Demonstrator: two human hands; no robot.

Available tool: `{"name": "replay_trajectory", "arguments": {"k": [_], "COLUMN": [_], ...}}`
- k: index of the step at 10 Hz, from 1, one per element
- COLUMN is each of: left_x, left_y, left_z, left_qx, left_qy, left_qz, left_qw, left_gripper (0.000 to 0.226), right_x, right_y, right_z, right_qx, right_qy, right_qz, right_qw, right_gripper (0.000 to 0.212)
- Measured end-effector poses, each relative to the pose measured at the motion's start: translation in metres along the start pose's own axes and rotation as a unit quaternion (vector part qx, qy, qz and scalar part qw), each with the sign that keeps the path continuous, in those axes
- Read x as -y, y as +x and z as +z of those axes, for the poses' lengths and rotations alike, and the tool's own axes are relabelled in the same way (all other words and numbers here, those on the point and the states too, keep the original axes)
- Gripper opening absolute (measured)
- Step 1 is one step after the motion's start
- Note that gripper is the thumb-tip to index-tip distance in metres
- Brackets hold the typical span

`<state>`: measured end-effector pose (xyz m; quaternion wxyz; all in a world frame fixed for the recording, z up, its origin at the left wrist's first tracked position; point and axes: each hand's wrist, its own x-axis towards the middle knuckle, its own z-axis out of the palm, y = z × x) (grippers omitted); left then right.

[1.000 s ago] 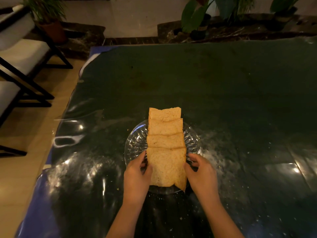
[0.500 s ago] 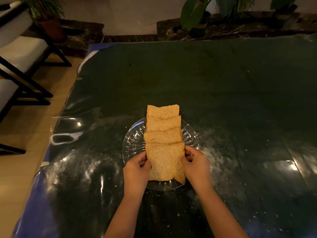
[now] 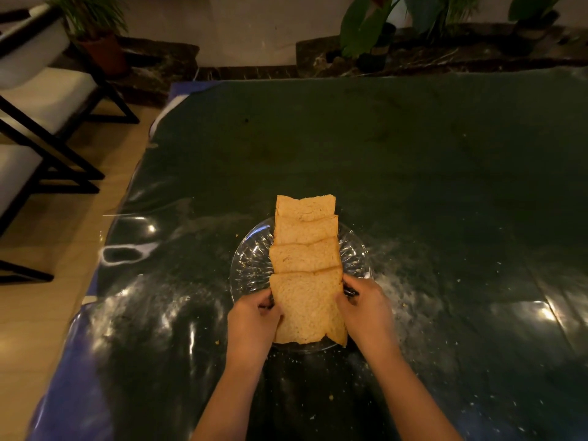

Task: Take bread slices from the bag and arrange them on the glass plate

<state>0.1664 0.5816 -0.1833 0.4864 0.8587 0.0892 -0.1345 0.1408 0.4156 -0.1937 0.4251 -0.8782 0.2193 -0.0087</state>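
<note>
Several brown bread slices lie in an overlapping row across a round glass plate [image 3: 251, 259] on the dark table. The nearest slice [image 3: 308, 307] is on top, and its near edge hangs over the plate's front rim. My left hand [image 3: 254, 323] holds the left edge of this slice and my right hand [image 3: 366, 310] holds its right edge, fingers curled onto it. The farthest slice [image 3: 305, 206] sticks out past the plate's far rim. No bread bag is in view.
The table [image 3: 413, 186] has a shiny dark green cover with crumbs and glare spots around the plate. Chairs [image 3: 47, 100] stand off the left side on a tiled floor. Potted plants [image 3: 366, 30] line the ledge beyond the far edge.
Both hands have slid a little farther along the sides of the nearest slice, closing tighter on its edges. The row of slices stays in place.
</note>
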Motion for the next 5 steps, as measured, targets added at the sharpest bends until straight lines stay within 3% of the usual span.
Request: {"name": "replay_trajectory", "arguments": {"k": [3,5], "left_x": [0.000,-0.042], "left_y": [0.005,0.013], "left_z": [-0.007,-0.028], "left_qx": [0.011,-0.012], "left_qy": [0.039,0.036], "left_qz": [-0.006,0.033], "left_qw": [0.999,0.999], "left_gripper": [0.023,0.028], "right_x": [0.006,0.043], "right_y": [-0.004,0.006], "right_z": [-0.007,-0.028], "right_qx": [-0.008,-0.004], "right_qy": [-0.102,-0.091], "right_qz": [-0.001,-0.040], "right_qw": [0.995,0.995], "right_gripper": [0.035,0.033]}}
